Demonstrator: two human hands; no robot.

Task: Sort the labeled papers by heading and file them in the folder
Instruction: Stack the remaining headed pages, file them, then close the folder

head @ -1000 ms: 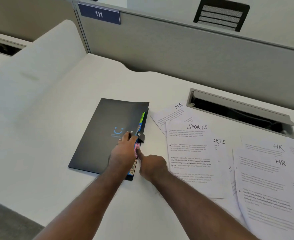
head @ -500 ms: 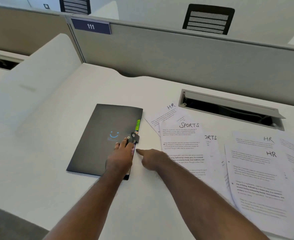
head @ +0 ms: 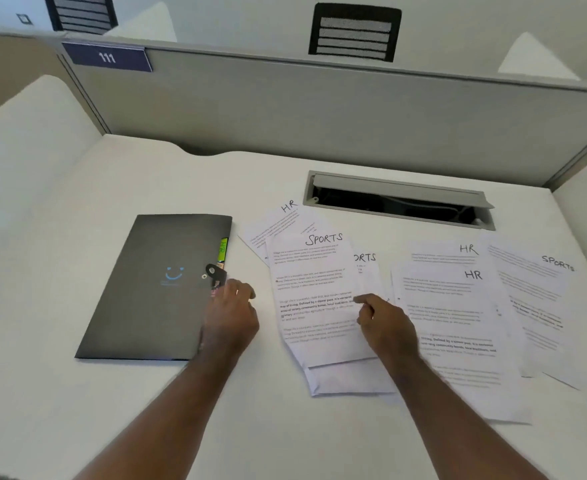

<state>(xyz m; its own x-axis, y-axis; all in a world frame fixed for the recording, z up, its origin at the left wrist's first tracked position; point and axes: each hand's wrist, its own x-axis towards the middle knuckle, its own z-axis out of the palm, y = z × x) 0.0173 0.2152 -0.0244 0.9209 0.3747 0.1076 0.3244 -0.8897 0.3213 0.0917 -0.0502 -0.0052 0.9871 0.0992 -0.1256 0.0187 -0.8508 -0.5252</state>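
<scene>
The desk point(head: 77, 393) carries everything, so take it from the big pieces down. The dark folder point(head: 153, 289) lies closed at the left, its front bearing a small blue smiling-face mark with a line of print beneath it too fine to read. The labeled papers point(head: 458, 323) are spread loose to its right, overlapping in no order.

The step in hand looks like picking up the first sheet to sort. It goes best if one heading is gathered at a time: slide the top SPORTS sheet point(head: 316, 296) clear of the pages beneath it before lifting, so the stack does not fan further, and keep the folder steady at its opening edge.

The left hand point(head: 231, 317) rests at the folder's right edge just below the clasp point(head: 213, 273), fingers loosely curled; whether it actually grips the edge I cannot tell, since the hand hides the contact. The right hand point(head: 383, 323) sits on the SPORTS sheet with the forefinger extended onto the page, the others curled, holding nothing.

Readable writing: a partition plate point(head: 106, 57) says "111". Handwritten headings read "SPORTS" twice in full and once cut to "ORTS", plus "HR" three times. A green tab point(head: 223, 249) poking from the folder seems to read "HR".
</scene>
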